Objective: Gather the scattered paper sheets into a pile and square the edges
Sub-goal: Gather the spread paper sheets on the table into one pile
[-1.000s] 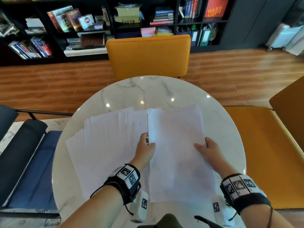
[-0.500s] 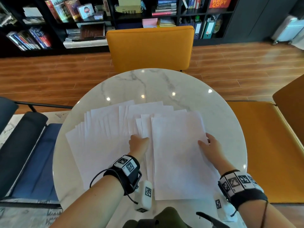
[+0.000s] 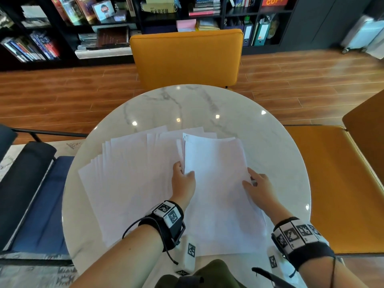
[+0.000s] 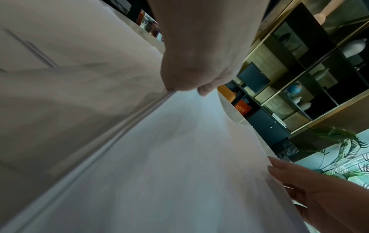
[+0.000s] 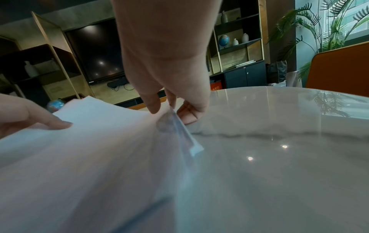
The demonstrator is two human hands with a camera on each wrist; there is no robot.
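In the head view, a gathered stack of paper sheets (image 3: 216, 183) is seen at the centre of the frame on the round marble table (image 3: 270, 142), overlapping a fan of loose sheets (image 3: 128, 173) spread toward the left of the frame. The stack's left edge is gripped by the left hand (image 3: 184, 181), with the thumb laid on top and the fingers tucked beneath. Its right edge is held by the right hand (image 3: 256, 183).

What the head view leaves unclear is supplied by the wrist views. In the left wrist view, the layered edge of the stack (image 4: 139, 110) is shown raised off the fanned sheets (image 4: 60, 78), and the left hand (image 4: 195, 71) is seen clenched round that edge at upper centre; the right hand (image 4: 319, 197) enters at lower right, its fingers lying along the far edge. In the right wrist view, the right hand (image 5: 169, 78) is shown pinching the stack (image 5: 89, 149) between thumb and fingers, with the edge lifted clear of the glossy table (image 5: 279, 141); the left hand's thumb (image 5: 49, 123) rests on the top sheet at the left of the frame.

The number of sheets cannot be told. The near part of the paper is blurred in both wrist views. The left fingers are hidden under the stack. An orange chair (image 3: 187, 59) stands beyond the table at upper centre.
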